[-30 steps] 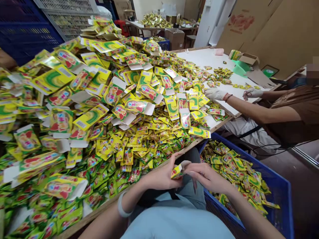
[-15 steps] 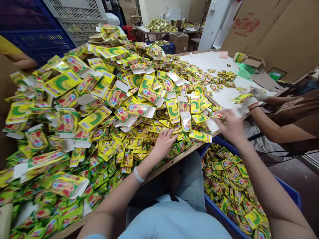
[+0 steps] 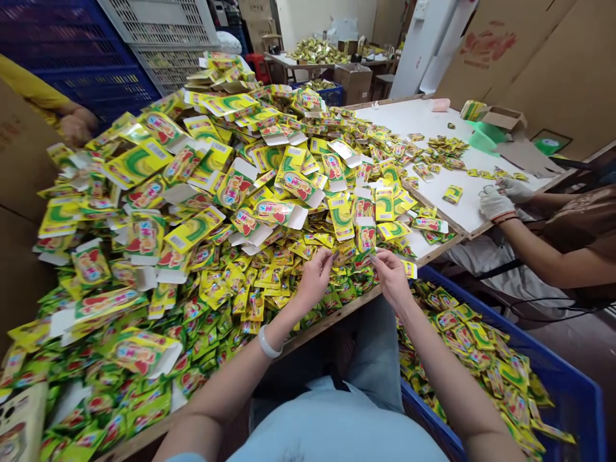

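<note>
At the near edge of the table, my left hand [image 3: 314, 277] has its fingers pinched together over the small yellow and green packets [image 3: 269, 276]. My right hand [image 3: 392, 274] is level with it, a short gap away, thumb and fingers also closed in a pinch beside green packets [image 3: 346, 289]. What either pinch holds is too small to make out. Just beyond both hands lie flat yellow cartons [image 3: 341, 215] with a green curve and a fruit print, several with white end flaps standing up. A yellow carton end [image 3: 409, 269] shows behind my right hand.
Cartons are heaped high on the left. A blue crate [image 3: 590, 410] of filled yellow cartons [image 3: 462, 346] stands below the table edge at my right. A co-worker's gloved hands [image 3: 498, 204] are at the white table [image 3: 443, 218]; another person's hand [image 3: 77, 125] is at far left.
My right hand has come back from above the blue crate's far side to the table edge near my left hand. Left fingers have drawn into a pinch. The co-worker's carton now lies on the table.
</note>
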Motion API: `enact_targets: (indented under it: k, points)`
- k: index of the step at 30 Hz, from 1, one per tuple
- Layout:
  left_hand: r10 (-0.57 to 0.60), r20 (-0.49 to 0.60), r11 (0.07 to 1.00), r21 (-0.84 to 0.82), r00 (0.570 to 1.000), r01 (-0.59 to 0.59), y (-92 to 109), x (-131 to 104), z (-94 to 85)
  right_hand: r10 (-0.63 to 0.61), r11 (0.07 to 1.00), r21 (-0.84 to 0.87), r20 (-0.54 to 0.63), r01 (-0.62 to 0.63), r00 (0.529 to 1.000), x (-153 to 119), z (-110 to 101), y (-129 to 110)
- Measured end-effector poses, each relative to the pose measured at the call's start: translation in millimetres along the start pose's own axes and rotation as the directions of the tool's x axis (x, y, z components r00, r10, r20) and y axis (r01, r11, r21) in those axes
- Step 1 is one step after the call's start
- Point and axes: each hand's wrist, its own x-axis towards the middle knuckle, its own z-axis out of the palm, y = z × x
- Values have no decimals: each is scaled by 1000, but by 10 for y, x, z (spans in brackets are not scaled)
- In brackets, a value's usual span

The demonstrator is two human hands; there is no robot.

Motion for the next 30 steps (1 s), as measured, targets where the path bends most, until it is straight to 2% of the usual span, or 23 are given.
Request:
enact_targets:
  k: [4,7,10,12,13,15,17,19,20,23,25,26,28,30]
  points:
    - [-22,117,981,-190,993,44,136,-130,85,152,959,264,-176,-103,973,-140,263,-124]
    - [-73,184,952,-280,980,123,203,-264,186,224,934,329,-228,-141,947,-362,240,-222]
    - [-31,313,980,-176,949,90,238,-311,328,357,862,416,-96,-289,929,-612,-11,-236]
    - [64,461,991,-130,885,-4,262,-213,459,444,809,435,-13,-395,896,-752,-264,-193]
    - [120,511,990,-120,851,-67,275,-118,539,468,806,424,-29,-413,883,-809,-402,-160]
    - [234,545,971,-92,805,-220,292,140,734,470,836,406,-184,-368,863,-893,-673,-87]
    - [308,547,931,-7,778,-364,287,421,962,465,850,437,-361,-294,809,-945,-903,-20]
    - [289,594,899,100,751,-426,258,642,1183,482,839,487,-453,-245,750,-973,-1070,22]
    - [264,617,893,135,741,-430,240,715,1272,491,831,502,-462,-238,739,-980,-1130,31]
    - [228,625,908,140,746,-394,209,789,1374,487,833,503,-467,-231,738,-964,-1240,-7]
    - [243,598,927,88,764,-364,225,758,1291,472,843,493,-486,-216,736,-911,-1273,-93]
    - [239,598,954,5,765,-301,244,729,1216,463,850,485,-498,-206,733,-868,-1277,-156]
    - [217,646,972,-209,732,-104,301,645,1034,426,870,459,-510,-182,748,-750,-1247,-319]
    - [210,727,931,-353,653,94,373,533,856,334,908,399,-501,-130,798,-604,-1156,-513]
